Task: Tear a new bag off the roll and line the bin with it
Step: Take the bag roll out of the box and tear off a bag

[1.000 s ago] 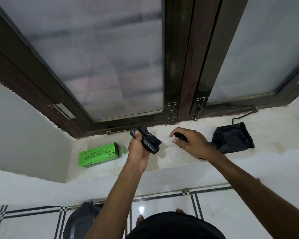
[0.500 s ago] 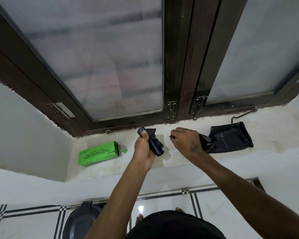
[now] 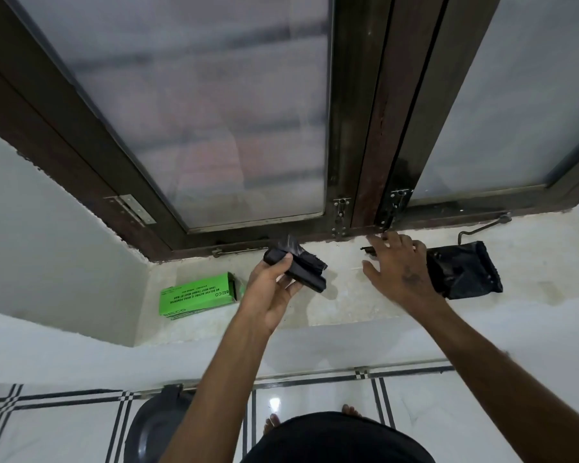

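Note:
My left hand (image 3: 270, 289) is raised over the window sill, shut on a small folded black bag roll (image 3: 306, 272); a loose end sticks up above my thumb. To its right, my right hand (image 3: 398, 265) hovers flat over the sill with its fingers spread and nothing gripped. A small dark scrap (image 3: 367, 249) lies at its fingertips. A crumpled black bag (image 3: 463, 275) lies on the sill, partly hidden behind that hand. The dark grey bin (image 3: 154, 429) stands on the floor at the lower left, partly cut off by my left arm.
A green cardboard box (image 3: 198, 294) lies on the pale stone sill (image 3: 348, 305) left of my hands. The dark-framed frosted window (image 3: 358, 212) with its latches closes the back. A metal window stay (image 3: 482, 227) lies at the right. My bare feet stand on white tiles.
My right hand has spread its fingers and shifted right, toward the crumpled bag and the window frame. My left hand has turned the roll and lowered it a little.

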Tool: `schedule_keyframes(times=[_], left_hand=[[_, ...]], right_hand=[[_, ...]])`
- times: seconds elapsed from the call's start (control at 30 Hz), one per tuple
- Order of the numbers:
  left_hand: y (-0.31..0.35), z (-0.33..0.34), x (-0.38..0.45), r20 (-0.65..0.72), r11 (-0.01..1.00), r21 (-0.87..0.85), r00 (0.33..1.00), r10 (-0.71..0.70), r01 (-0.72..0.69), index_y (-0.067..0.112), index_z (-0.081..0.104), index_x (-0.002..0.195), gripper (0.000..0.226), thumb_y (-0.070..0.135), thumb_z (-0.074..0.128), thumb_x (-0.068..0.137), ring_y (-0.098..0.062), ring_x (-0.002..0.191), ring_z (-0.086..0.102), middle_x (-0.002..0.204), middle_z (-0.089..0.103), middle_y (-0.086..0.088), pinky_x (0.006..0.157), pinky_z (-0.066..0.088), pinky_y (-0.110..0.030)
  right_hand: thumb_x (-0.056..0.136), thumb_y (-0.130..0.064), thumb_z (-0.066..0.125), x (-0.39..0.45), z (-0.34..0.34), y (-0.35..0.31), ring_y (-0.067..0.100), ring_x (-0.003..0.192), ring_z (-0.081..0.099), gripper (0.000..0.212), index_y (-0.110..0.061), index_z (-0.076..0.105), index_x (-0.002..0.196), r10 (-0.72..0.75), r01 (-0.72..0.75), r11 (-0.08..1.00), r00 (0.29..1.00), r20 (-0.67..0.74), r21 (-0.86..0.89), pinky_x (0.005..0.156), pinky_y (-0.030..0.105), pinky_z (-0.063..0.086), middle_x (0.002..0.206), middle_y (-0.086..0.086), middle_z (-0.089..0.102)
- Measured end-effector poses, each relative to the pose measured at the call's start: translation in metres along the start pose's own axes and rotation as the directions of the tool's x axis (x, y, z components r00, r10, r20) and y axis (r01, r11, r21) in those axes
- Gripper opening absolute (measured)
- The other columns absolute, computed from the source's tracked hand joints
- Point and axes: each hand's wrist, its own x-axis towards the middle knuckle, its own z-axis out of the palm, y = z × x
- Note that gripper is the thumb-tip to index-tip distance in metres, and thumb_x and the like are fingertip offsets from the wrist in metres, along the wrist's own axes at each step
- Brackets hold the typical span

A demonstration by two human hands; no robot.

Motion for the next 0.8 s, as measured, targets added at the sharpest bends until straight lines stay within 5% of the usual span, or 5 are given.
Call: schedule_keyframes(times=[0.17,0.3,0.47,0.63,0.8], left_hand=[[0.008,-0.010,0.002,-0.005,0.998,-0.048,0.999,0.038,-0.039,0.012,0.060,0.110,0.027,-0.007,0.054,0.093,-0.027,0.095,0.069,0.107,0.069,-0.013,0.083,0.060,-0.047],[0.017,-0.015,-0.002,0.017,0.995,-0.076,0.997,0.071,-0.070,0.009,0.059,0.112,0.023,-0.003,0.056,0.093,-0.027,0.095,0.070,0.109,0.069,-0.016,0.079,0.062,-0.043],[0.022,-0.023,-0.013,0.006,0.992,-0.026,0.992,0.126,-0.126,0.011,0.057,0.111,0.024,-0.003,0.057,0.092,-0.026,0.095,0.068,0.106,0.068,-0.013,0.076,0.062,-0.036],[0.034,-0.044,-0.025,-0.036,0.965,0.070,0.966,0.257,-0.254,0.015,0.062,0.098,0.019,-0.003,0.058,0.092,-0.013,0.081,0.066,0.094,0.068,-0.001,0.068,0.057,-0.024],[0.055,-0.096,-0.032,-0.128,0.705,0.587,0.814,0.566,-0.398,0.016,0.070,0.092,0.014,0.003,0.065,0.091,-0.007,0.086,0.064,0.089,0.071,0.006,0.078,0.050,-0.020]], right_hand=[[0.088,-0.029,0.063,-0.023,-0.033,-0.035,0.025,0.122,0.047,0.043,-0.017,0.060,0.129,-0.114,0.174,0.924,0.975,-0.189,0.340,0.105,0.041,0.041,0.131,0.005,0.053],[0.086,-0.033,0.074,-0.033,-0.045,-0.071,0.001,0.119,0.051,0.065,-0.031,0.045,0.143,-0.188,-0.115,0.380,0.962,0.198,0.918,0.095,0.019,0.048,0.133,-0.015,0.049],[0.083,-0.012,0.077,-0.022,-0.034,-0.095,0.017,0.105,0.068,0.046,-0.021,0.064,0.125,-0.258,-0.340,-0.023,0.910,0.323,0.940,0.089,0.027,0.054,0.122,0.006,0.068],[0.080,0.002,0.076,-0.015,-0.033,-0.111,0.016,0.089,0.068,0.032,-0.012,0.071,0.109,-0.249,-0.280,-0.021,0.931,0.267,0.960,0.082,0.024,0.055,0.101,0.004,0.074],[0.080,0.000,0.076,-0.005,-0.029,-0.119,0.013,0.082,0.068,0.017,-0.015,0.077,0.089,-0.223,-0.207,0.137,0.946,0.234,0.969,0.079,0.025,0.053,0.089,0.003,0.075]])
